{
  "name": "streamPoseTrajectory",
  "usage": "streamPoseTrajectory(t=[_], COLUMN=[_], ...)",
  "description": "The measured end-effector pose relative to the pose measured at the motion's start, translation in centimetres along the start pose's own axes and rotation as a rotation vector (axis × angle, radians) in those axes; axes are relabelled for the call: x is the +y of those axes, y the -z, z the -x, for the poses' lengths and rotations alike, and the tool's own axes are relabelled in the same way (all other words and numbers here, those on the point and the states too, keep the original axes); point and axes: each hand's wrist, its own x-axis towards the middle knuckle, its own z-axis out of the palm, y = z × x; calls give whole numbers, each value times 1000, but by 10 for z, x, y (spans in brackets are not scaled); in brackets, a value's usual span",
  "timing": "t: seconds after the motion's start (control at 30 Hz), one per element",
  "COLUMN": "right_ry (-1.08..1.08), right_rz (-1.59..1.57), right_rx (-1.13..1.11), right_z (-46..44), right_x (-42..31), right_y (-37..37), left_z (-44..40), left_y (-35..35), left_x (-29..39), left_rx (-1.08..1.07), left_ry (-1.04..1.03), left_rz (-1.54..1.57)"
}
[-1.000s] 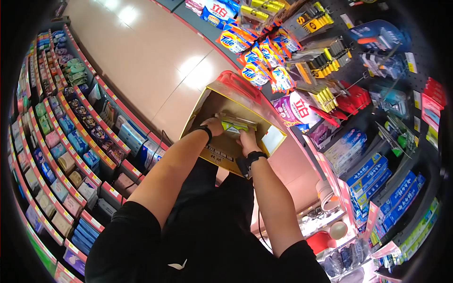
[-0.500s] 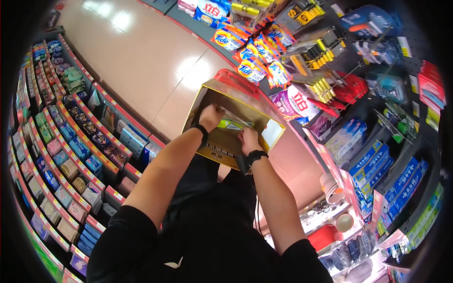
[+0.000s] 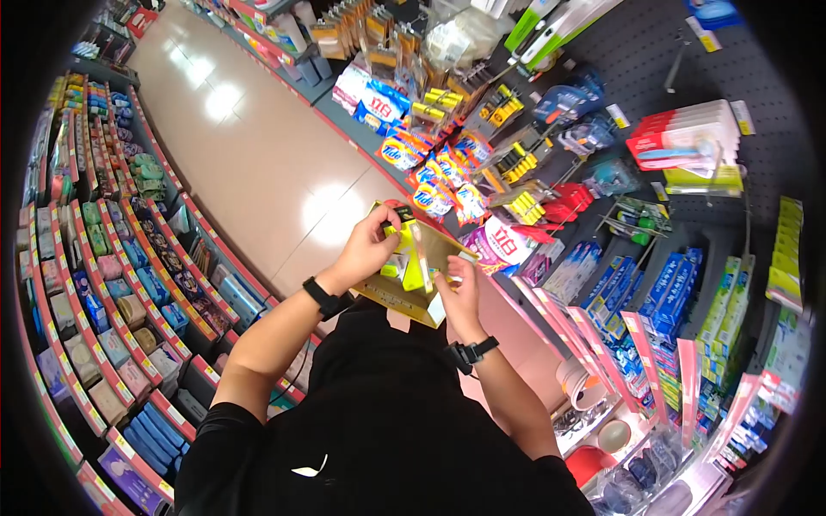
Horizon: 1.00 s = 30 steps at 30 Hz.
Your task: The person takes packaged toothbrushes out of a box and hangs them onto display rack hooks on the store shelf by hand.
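Note:
An open cardboard box (image 3: 442, 248) with yellow edges and a brown inside is in front of my body. My left hand (image 3: 368, 251) is at its left side, thumb and fingers pinched on a yellow-green pack (image 3: 416, 268) with a clear, shiny part. The pack stands tilted at the box opening. My right hand (image 3: 461, 299) is at the box's right edge, thumb and fingers apart, the thumb close to the pack's lower end. Whether it touches the pack I cannot tell. What lies deeper in the box is hidden.
Shelves of small packs (image 3: 112, 267) curve along the left. Tide bags (image 3: 433, 198) sit on the right shelf, with hanging goods such as red-and-white packs (image 3: 686, 138) above. Blue toothpaste-like boxes (image 3: 671, 292) stand lower right. A tiled floor (image 3: 258, 138) runs between.
The yellow-green pack has come up from inside the box in my left hand. My right hand has spread its fingers. The box is tilted differently, and the view has shifted toward the right shelf.

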Motion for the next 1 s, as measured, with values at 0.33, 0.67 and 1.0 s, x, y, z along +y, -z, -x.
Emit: streamPoseTrajectory(t=[0.33,0.67,1.0], right_ry=[-11,301,418], right_rz=[-464,-453,-482], right_rx=[-303,337,488], right_z=[26,38,33], right_x=[-85,-156,-176], right_y=[85,196,263], left_z=[-22,-21,-34], left_y=[-84,-204,-273], left_x=[158,189,227], left_rx=[-333,-599,-634], left_ry=[-82,-302,-404], left_rz=[340,98,22])
